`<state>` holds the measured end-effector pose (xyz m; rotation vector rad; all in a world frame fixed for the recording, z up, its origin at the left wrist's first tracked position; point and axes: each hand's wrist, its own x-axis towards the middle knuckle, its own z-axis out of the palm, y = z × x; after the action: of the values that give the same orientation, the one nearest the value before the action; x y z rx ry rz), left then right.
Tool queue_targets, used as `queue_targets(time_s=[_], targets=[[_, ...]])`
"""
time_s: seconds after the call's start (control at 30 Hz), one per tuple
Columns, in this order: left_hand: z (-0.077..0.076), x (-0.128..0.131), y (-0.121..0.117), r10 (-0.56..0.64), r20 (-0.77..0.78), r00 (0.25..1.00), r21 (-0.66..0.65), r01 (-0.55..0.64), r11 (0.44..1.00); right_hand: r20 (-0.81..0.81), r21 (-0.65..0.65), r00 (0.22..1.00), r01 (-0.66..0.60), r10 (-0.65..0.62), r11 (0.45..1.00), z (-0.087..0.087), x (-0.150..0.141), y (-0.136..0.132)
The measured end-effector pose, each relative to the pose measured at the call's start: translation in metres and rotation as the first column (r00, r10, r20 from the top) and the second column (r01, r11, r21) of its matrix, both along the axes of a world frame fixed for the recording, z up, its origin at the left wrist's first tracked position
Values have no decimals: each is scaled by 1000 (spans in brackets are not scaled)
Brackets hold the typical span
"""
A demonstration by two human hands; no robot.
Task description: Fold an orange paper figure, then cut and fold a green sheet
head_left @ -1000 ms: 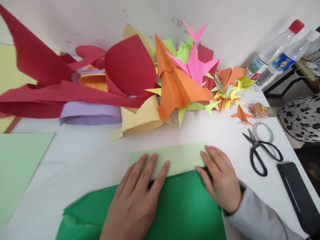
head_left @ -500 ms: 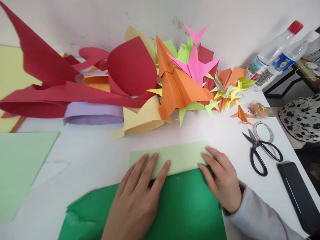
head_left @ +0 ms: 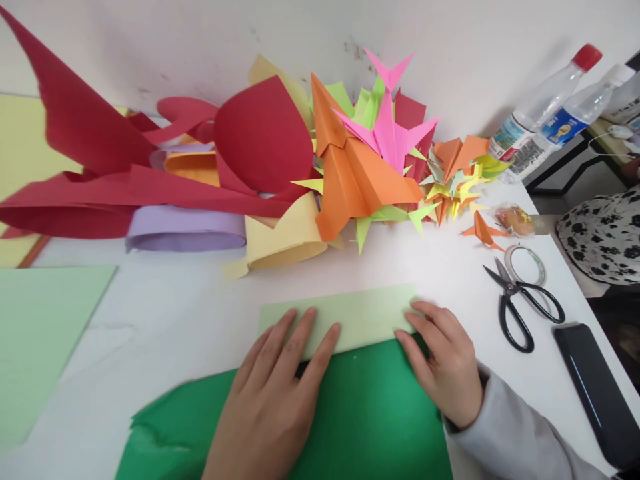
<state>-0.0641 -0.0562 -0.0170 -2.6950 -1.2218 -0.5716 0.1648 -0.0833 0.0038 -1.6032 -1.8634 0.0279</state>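
Note:
A folded strip of pale green paper lies across the table in front of me, its near edge along a dark green sheet with a crumpled left corner. My left hand rests flat, its spread fingertips on the left part of the strip. At the strip's right end, my right hand has its fingers bent, with fingertips and thumb on the paper's edge. Whether the thumb is under the paper is hard to see.
Along the wall stand red paper shapes, a purple paper ring, an orange paper plane and a pink one. Light green sheets lie left. Scissors, tape, a phone and bottles are right.
Both hands keep their places on the pale green strip. The whole view has shifted very slightly; nothing else visibly moves.

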Motion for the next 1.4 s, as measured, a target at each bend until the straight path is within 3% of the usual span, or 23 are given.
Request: queue_targets(time_s=[0.8, 1.4], targets=[[3, 2, 2, -15, -9, 1000, 13, 15, 1000, 35, -50, 999, -2, 4, 999, 0, 0, 0], [11, 11, -7, 100, -5, 995, -101, -100, 990, 330, -83, 940, -61, 85, 995, -6, 17, 3]])
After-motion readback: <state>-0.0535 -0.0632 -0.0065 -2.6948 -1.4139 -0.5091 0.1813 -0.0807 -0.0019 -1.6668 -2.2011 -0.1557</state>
